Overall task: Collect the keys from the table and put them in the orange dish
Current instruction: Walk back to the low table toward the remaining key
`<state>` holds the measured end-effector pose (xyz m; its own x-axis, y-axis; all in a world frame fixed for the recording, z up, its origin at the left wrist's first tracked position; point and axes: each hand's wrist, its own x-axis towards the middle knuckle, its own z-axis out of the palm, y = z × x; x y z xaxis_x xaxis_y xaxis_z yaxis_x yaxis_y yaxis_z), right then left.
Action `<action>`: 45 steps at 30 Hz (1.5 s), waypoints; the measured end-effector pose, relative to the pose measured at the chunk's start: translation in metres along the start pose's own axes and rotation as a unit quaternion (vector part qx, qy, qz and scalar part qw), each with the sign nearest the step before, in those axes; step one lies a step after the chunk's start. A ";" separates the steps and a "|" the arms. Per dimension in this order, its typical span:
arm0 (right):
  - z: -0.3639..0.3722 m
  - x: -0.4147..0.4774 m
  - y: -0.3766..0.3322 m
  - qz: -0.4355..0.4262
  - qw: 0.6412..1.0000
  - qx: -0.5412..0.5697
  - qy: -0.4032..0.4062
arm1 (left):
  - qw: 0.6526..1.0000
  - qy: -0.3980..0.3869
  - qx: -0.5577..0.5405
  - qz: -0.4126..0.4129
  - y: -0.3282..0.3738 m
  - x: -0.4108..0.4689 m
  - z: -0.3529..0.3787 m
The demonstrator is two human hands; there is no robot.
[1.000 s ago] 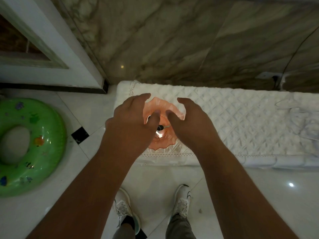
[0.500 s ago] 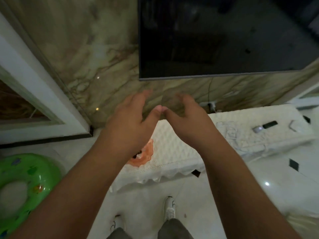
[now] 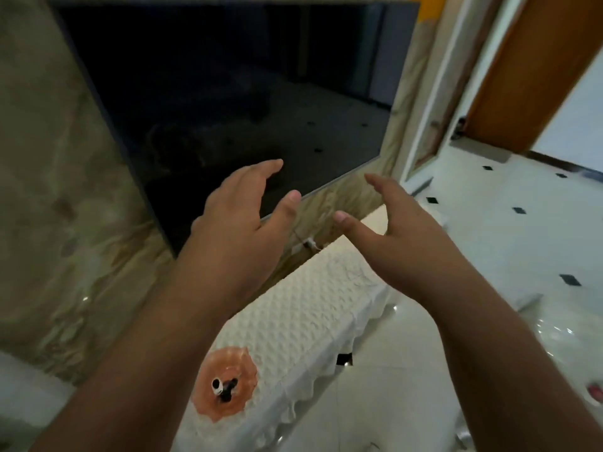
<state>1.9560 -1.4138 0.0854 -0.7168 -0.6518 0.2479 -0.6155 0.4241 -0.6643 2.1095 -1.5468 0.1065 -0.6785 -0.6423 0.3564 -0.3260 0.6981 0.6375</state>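
While keys lie in the orange dish, left hand and right hand spread empty above it; unseen keys risk omission.

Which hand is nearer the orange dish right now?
The left hand: its forearm passes just beside the orange dish. The right hand hangs farther off. Both are open and empty.

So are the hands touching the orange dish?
Apart. The head view shows the left hand and right hand raised well above the orange dish.
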 end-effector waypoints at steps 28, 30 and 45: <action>-0.248 -0.006 0.253 0.293 0.932 -0.076 0.202 | 0.941 -0.241 -0.126 0.203 0.243 0.119 0.307; -0.251 0.002 0.268 0.309 0.926 -0.079 0.203 | 0.935 -0.263 -0.127 0.201 0.252 0.132 0.326; -0.275 0.161 0.348 0.352 0.886 -0.113 0.279 | 0.891 -0.338 -0.137 0.271 0.280 0.304 0.437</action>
<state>1.5359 -1.1982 0.0883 -0.9610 0.2102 0.1798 0.0440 0.7579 -0.6509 1.5246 -1.4080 0.0952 -0.9588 0.1683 0.2287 0.2806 0.6847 0.6727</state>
